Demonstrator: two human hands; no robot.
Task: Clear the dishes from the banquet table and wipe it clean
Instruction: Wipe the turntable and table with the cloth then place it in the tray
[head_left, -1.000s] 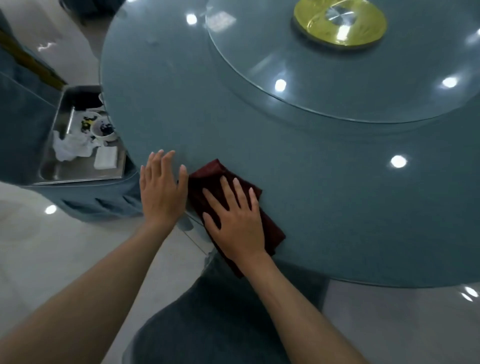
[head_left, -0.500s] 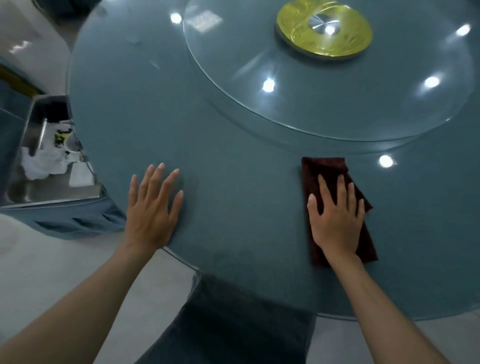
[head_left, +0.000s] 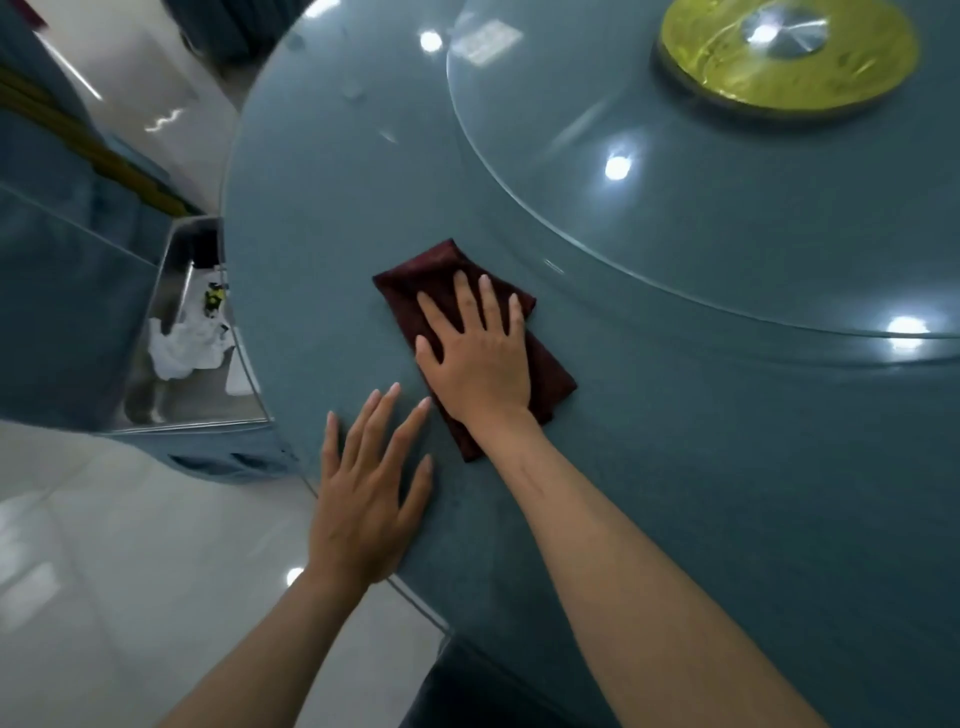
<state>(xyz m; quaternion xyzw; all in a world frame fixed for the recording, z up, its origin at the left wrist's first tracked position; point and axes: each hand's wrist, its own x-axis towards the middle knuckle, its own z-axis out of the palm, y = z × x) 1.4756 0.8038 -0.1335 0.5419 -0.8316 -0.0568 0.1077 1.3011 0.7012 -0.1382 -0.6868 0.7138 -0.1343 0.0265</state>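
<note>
A folded dark red cloth (head_left: 415, 273) lies on the round blue-grey banquet table (head_left: 701, 467). My right hand (head_left: 475, 353) presses flat on the cloth, fingers spread and pointing away from me. Flat on the bare tabletop near its front left edge rests my left hand (head_left: 366, 493), just below and left of the cloth, holding nothing. A glass turntable (head_left: 675, 208) with a yellow hub (head_left: 784, 57) covers the table's middle.
A metal tray (head_left: 171, 400) stands on a blue-skirted cart left of the table, holding crumpled white napkins (head_left: 179, 345) and used dishes. Glossy white floor (head_left: 104, 571) lies below the table's left edge. A dark chair seat (head_left: 467, 691) sits under the near edge.
My right hand has slid the cloth back to the left across the table, ending just above my left hand. My left hand has stayed flat near the table's edge.
</note>
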